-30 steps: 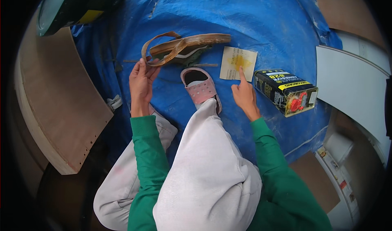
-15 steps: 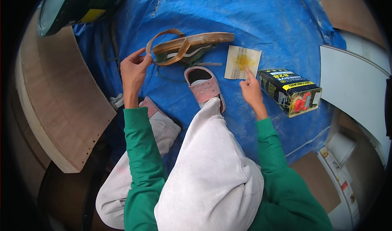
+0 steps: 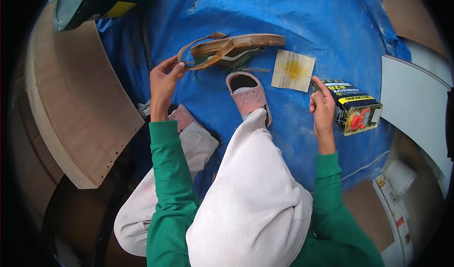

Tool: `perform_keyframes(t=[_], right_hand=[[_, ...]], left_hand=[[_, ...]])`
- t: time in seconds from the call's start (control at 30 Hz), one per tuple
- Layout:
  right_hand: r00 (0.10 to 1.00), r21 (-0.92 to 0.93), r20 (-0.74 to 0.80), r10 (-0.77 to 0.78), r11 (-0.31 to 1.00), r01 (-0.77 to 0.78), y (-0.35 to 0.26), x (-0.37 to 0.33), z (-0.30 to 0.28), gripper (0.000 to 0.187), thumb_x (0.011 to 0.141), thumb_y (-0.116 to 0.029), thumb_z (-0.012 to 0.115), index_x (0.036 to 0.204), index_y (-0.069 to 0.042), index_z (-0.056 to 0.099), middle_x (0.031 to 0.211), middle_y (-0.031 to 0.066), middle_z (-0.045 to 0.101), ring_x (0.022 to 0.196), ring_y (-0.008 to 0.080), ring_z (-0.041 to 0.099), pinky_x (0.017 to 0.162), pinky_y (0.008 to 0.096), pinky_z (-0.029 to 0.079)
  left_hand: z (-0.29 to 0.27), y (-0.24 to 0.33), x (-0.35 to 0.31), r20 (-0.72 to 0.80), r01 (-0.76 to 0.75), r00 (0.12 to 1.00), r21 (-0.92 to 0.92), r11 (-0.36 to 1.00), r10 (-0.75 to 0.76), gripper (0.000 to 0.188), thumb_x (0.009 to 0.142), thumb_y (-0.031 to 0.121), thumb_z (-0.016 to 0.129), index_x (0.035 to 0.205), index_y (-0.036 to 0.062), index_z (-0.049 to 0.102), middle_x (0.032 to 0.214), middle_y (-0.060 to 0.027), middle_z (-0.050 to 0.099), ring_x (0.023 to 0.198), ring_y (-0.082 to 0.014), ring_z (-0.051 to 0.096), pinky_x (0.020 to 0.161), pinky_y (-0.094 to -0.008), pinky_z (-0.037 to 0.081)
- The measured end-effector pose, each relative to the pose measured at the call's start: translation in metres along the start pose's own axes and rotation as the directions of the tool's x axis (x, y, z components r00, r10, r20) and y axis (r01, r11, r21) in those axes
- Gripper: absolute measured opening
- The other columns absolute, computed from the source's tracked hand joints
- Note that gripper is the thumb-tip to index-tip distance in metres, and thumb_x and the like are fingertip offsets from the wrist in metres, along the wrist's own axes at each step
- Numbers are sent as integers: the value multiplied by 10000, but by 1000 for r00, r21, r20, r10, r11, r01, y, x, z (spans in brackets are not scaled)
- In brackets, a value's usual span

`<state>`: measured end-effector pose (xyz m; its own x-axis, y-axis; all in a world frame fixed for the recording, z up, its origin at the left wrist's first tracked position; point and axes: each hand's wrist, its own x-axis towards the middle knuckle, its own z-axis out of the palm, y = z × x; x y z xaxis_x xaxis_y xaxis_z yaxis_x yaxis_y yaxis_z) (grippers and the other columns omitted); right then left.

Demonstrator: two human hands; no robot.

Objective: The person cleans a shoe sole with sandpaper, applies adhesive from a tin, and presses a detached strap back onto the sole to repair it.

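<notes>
Sandal [image 3: 236, 47] strap is pinched by the left hand [image 3: 163, 80], steadying it on the tarp [image 3: 331, 26]; right of the sandal, the empty right hand [image 3: 322, 101] points beside the tin [image 3: 352, 107].

You have one brown leather sandal with looped straps [image 3: 231, 49] lying on its side on one blue plastic tarp [image 3: 283, 12]. You have one cream paper square with a yellow stain [image 3: 293, 70] and one rectangular black-and-yellow metal tin with a red cap [image 3: 355, 109]. Count two pink slip-on slippers: one in full view [image 3: 248, 96], one half hidden under the knee [image 3: 182, 118] (only its edge shows). Two hands: left [image 3: 163, 80], right [image 3: 323, 107]. One curved plywood board [image 3: 71, 120] lies at your left.
</notes>
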<state>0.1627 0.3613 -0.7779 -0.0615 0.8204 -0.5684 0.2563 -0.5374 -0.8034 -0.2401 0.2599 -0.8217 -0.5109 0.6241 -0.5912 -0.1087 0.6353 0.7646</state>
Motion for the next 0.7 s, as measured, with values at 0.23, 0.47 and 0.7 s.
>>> perform_keyframes(t=[0.23, 0.47, 0.7], right_hand=[[974, 3, -119, -192, 981, 193, -54, -52, -12, 438, 961, -11, 466, 1388, 14, 563, 750, -45, 437, 649, 21, 397, 553, 178, 324], [946, -78, -146, -289, 957, 280, -59, -60, -22, 380, 998, -72, 480, 1351, 19, 589, 753, -48, 439, 654, 27, 391, 561, 187, 323], [999, 291, -40, -2, 957, 13, -39, -40, -6, 460, 986, -169, 456, 1402, 6, 539, 802, -17, 468, 655, 59, 405, 571, 207, 330]], left_hand=[[6, -3, -8, -16, -19, 1000, -29, 999, 19, 408, 926, 149, 726, 1288, -18, 641, 1091, -89, 730, 993, -170, 704, 893, -297, 549], [10, -6, -10, -44, -42, 998, -58, 997, 40, 412, 923, 102, 723, 1301, -28, 624, 1106, -106, 720, 986, -181, 710, 873, -293, 574], [8, -11, -14, -18, -82, 997, -165, 983, 81, 411, 926, 40, 701, 1310, -49, 584, 1148, -141, 716, 1021, -195, 707, 891, -306, 590]])
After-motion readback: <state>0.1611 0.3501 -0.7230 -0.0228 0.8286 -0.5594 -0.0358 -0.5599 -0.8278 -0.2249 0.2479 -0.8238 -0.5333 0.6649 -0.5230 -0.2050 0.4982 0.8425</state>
